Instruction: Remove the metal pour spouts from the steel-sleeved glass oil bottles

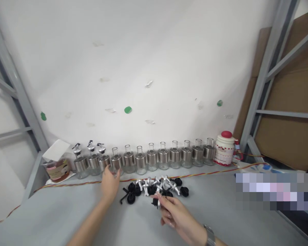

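Observation:
My right hand (173, 210) pinches a pourer stopper (155, 202) with a black ribbed plug, just in front of a pile of silver and black pourer stoppers (145, 187). My left hand (110, 182) reaches to the row of glass bottles with steel sleeves, thumb and fingers apart. Closest to it is an open-necked bottle (116, 161), its lower part partly covered by the fingers; whether they touch it I cannot tell. Left of that stands a bottle (104, 160) with a pourer in its neck. Two more at the row's left end carry pourers as well.
Several open-necked bottles (163, 157) continue rightward along the wall to a white jar with a red lid (224, 150). A labelled tub (58, 170) stands at the left. A red-yellow twisted cord (195, 175) crosses the grey table (66, 212). Metal frame posts rise on both sides.

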Motion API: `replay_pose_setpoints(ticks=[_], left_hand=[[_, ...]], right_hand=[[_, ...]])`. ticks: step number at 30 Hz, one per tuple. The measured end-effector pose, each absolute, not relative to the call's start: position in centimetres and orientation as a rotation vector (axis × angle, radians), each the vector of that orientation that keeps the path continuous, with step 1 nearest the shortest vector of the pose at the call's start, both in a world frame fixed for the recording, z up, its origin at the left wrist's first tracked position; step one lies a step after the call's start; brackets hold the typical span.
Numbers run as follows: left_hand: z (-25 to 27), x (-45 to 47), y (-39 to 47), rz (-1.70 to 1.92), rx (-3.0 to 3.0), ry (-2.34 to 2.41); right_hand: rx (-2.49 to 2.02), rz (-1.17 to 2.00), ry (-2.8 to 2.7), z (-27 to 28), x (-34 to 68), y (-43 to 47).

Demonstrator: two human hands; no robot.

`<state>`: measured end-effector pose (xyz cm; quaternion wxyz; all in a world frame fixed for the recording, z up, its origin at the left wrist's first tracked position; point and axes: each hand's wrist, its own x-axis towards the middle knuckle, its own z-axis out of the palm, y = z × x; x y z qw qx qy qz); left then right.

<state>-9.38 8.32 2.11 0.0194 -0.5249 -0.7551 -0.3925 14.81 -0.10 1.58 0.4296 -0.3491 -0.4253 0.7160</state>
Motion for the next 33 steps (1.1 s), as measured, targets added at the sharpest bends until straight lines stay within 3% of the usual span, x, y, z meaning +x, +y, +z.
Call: replay_pose_setpoints(ticks=[6, 10, 16, 24, 33], left_hand=[[4.9, -3.7, 2.1, -1.278, -2.140, -2.044], [4.2, -0.8, -1.1, -0.883, -2.639, -1.510], [2.9, -1.0, -1.9, -0.634, -2.660, -1.455], [2.6, -2.3, -1.6, -0.765, -2.512, -1.514], [2.0, -1.9, -1.5, -0.789, -2.562, -1.620]], right_hand=[[-0.867, 1.729, -1.003, 1.5, 14.9, 0.6], [-0.877, 1.815, -0.994, 2.3, 15.0, 0.1], [-0.849, 1.877, -1.071, 2.2, 14.8, -0.1], [-1.025, 1.447, -1.311, 0.1, 14.4, 1.3], [-1.078, 1.002, -1.830, 2.1, 15.1, -1.3]])
